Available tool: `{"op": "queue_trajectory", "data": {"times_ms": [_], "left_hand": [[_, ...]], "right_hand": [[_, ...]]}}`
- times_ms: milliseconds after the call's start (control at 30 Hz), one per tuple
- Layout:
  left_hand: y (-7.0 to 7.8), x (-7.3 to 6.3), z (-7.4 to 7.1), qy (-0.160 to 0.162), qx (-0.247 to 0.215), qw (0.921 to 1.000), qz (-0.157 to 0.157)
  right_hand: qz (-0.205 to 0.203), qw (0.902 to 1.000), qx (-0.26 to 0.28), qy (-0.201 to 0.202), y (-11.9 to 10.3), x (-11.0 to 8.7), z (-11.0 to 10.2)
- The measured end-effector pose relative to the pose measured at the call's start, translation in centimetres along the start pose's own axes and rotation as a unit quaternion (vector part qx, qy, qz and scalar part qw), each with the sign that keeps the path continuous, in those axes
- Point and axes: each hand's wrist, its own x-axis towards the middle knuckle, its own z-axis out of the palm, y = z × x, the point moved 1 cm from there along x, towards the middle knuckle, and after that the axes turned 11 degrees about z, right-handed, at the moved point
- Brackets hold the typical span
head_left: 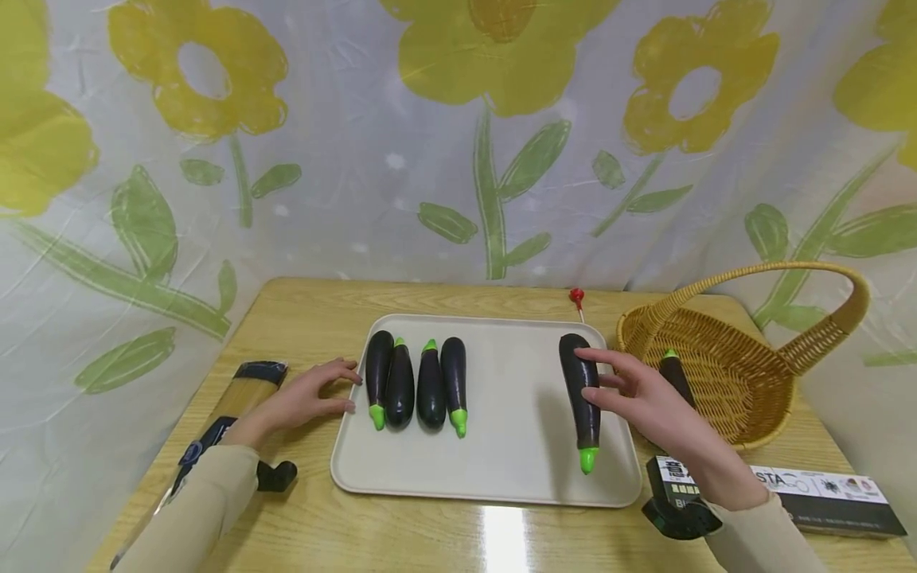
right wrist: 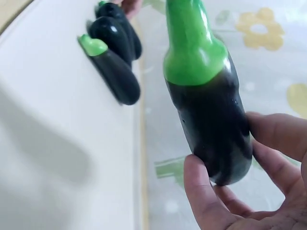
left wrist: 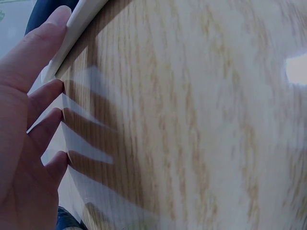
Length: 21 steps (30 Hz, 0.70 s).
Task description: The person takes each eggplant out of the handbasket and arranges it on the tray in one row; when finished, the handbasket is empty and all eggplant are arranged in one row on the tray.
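Observation:
An eggplant (head_left: 582, 398) with a bright green stem is pinched between the thumb and fingers of my right hand (head_left: 655, 406), over the right part of a white tray (head_left: 512, 469). In the right wrist view the held eggplant (right wrist: 211, 115) tilts, its stem toward the top, and its shadow falls on the tray. Several more eggplants (head_left: 431, 388) lie side by side at the tray's left end, their stems pointing in differing directions. My left hand (head_left: 304, 398) is at the tray's left rim with fingers relaxed and nothing held; the left wrist view shows its thumb (left wrist: 41, 43) by the rim.
Right of the tray stands a wicker basket (head_left: 731, 374) with a tall handle and an eggplant (head_left: 677, 378) inside. A black-and-white box (head_left: 831, 501) lies in front of it. A wrapped brown object (head_left: 247, 394) lies beside my left arm. Behind the tray is a small red item (head_left: 576, 296).

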Motion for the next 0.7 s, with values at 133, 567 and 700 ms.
{"op": "queue_trajectory", "data": {"times_ms": [133,567,700], "left_hand": [[0.1,0.1,-0.2,-0.001,0.000,1.0000,-0.003],[0.0,0.2,-0.1,-0.008,0.010,0.9999,-0.009],[0.0,0.1,-0.1,-0.006,0.007,0.9999,-0.008]], "right_hand": [[0.012,0.9998,0.016,-0.006,0.1,1.6,0.8],[-0.026,0.9978,0.016,-0.060,-0.7,7.6,5.8],[-0.036,0.9969,-0.002,-0.070,-0.8,9.1,7.5]]}}
